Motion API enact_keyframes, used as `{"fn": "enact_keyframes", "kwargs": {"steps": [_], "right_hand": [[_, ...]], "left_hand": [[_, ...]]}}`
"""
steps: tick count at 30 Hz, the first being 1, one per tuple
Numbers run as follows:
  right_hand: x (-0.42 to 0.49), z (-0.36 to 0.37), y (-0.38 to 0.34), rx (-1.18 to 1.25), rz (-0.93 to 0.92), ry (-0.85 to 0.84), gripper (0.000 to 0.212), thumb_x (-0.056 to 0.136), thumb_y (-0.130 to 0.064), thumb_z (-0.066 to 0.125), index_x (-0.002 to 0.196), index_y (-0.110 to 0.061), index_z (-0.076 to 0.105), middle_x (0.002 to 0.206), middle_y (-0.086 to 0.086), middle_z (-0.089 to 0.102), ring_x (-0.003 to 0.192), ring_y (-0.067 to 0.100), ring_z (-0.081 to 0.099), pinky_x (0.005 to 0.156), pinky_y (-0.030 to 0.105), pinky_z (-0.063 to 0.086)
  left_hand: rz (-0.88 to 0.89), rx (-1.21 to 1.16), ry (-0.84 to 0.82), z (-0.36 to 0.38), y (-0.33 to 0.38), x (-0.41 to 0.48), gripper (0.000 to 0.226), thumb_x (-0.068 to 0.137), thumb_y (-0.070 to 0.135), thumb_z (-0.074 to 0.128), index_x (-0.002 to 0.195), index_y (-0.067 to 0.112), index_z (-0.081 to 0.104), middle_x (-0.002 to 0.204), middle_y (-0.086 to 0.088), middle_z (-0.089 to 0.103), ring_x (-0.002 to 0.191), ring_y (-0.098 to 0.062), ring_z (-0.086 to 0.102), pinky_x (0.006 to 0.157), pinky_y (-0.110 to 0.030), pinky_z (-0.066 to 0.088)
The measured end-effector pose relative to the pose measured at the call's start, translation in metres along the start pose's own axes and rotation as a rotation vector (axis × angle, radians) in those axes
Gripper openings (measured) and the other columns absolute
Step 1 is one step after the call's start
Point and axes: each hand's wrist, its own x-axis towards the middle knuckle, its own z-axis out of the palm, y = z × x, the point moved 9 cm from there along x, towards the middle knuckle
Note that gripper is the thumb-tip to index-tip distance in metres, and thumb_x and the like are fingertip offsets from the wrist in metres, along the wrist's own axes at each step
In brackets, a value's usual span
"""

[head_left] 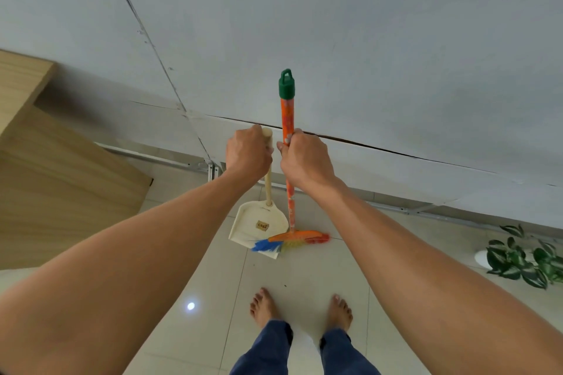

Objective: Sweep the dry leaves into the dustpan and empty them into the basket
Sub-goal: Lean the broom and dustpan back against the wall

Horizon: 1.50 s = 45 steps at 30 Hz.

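My left hand [248,155] grips the top of the wooden handle of a cream dustpan [259,227], which stands on the tiled floor against the wall. My right hand [304,160] grips the orange handle of a broom [288,119] with a green cap. The broom's head [292,240], with blue, yellow and red bristles, rests on the floor partly over the dustpan's mouth. A few tiny dark specks lie on the tiles near my bare feet. No basket shows in view.
A grey panelled wall [365,39] stands straight ahead. Light wooden boards [61,176] lean at the left. A potted green plant [524,262] sits at the right. My bare feet [300,310] stand on pale tiles behind the broom.
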Motion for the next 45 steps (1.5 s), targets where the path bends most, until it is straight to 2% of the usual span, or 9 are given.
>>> {"fn": "enact_keyframes", "kwargs": {"steps": [4,7,9,15,22,27,35,42,45], "right_hand": [[0.011,-0.002,-0.009,0.003,0.016,0.040,0.025,0.095,-0.035,0.056,0.096,-0.011,0.062,0.088,0.005,0.071,0.076,0.024,0.067,0.058,0.028,0.046],[0.021,-0.009,-0.020,-0.020,0.019,0.137,0.024,0.092,-0.035,0.058,0.092,-0.012,0.063,0.083,0.004,0.070,0.065,0.021,0.064,0.046,0.023,0.040],[0.030,-0.004,-0.019,-0.016,0.048,0.159,0.023,0.091,-0.035,0.060,0.095,-0.012,0.064,0.086,0.004,0.071,0.070,0.021,0.067,0.048,0.022,0.039],[0.061,0.044,0.010,0.093,0.174,0.068,0.024,0.093,-0.030,0.058,0.106,-0.010,0.064,0.102,0.005,0.072,0.086,0.024,0.069,0.062,0.026,0.046],[0.097,0.058,0.012,0.109,0.227,0.112,0.021,0.093,-0.028,0.058,0.107,-0.014,0.064,0.101,0.002,0.072,0.087,0.023,0.068,0.060,0.024,0.040],[0.107,0.062,0.013,0.061,0.177,0.099,0.012,0.095,-0.025,0.058,0.101,-0.015,0.059,0.080,-0.004,0.058,0.068,0.016,0.061,0.045,0.014,0.029],[0.109,0.072,0.010,0.003,0.121,0.082,0.009,0.094,-0.028,0.055,0.093,-0.020,0.050,0.073,-0.007,0.053,0.052,0.009,0.045,0.041,0.021,0.026],[0.107,0.074,0.007,-0.009,0.166,0.051,0.022,0.087,-0.026,0.063,0.101,-0.019,0.048,0.078,-0.003,0.055,0.063,0.019,0.053,0.044,0.023,0.031],[0.105,0.073,0.006,-0.002,0.177,0.036,0.033,0.081,-0.026,0.070,0.105,-0.018,0.048,0.080,-0.003,0.055,0.064,0.020,0.054,0.050,0.027,0.039]], "left_hand": [[0.028,-0.003,0.028,-0.006,-0.001,0.015,0.008,0.094,0.022,0.064,0.095,0.020,0.057,0.085,0.000,0.062,0.079,-0.023,0.054,0.068,-0.030,0.039],[0.010,0.018,0.023,-0.007,-0.004,0.029,0.020,0.094,0.023,0.063,0.108,0.010,0.063,0.101,-0.012,0.068,0.080,-0.025,0.047,0.070,-0.033,0.037],[0.011,0.021,0.021,-0.006,-0.004,0.038,0.025,0.095,0.026,0.064,0.113,0.007,0.063,0.105,-0.014,0.068,0.081,-0.024,0.045,0.071,-0.033,0.036],[0.092,0.014,0.038,-0.003,0.005,0.060,0.034,0.097,0.037,0.066,0.118,0.011,0.060,0.108,-0.008,0.069,0.093,-0.027,0.062,0.072,-0.031,0.039],[0.102,-0.062,0.054,0.008,0.002,0.066,0.023,0.103,0.028,0.056,0.118,0.011,0.056,0.107,-0.008,0.072,0.082,-0.026,0.056,0.070,-0.032,0.035],[0.138,-0.093,0.060,0.006,0.003,0.079,0.021,0.102,0.021,0.059,0.119,0.008,0.058,0.106,-0.012,0.072,0.079,-0.023,0.049,0.068,-0.034,0.037],[0.146,-0.099,0.095,0.008,0.005,0.093,0.021,0.104,0.024,0.058,0.119,0.010,0.056,0.111,-0.008,0.069,0.081,-0.019,0.048,0.071,-0.030,0.037],[0.139,-0.064,0.037,0.020,-0.005,0.087,0.024,0.100,0.015,0.059,0.121,0.011,0.050,0.115,-0.008,0.067,0.085,-0.021,0.050,0.073,-0.030,0.035],[0.115,-0.063,0.006,0.028,-0.012,0.084,0.030,0.097,0.011,0.059,0.126,0.013,0.049,0.123,-0.007,0.066,0.105,-0.027,0.064,0.077,-0.030,0.040]]}}
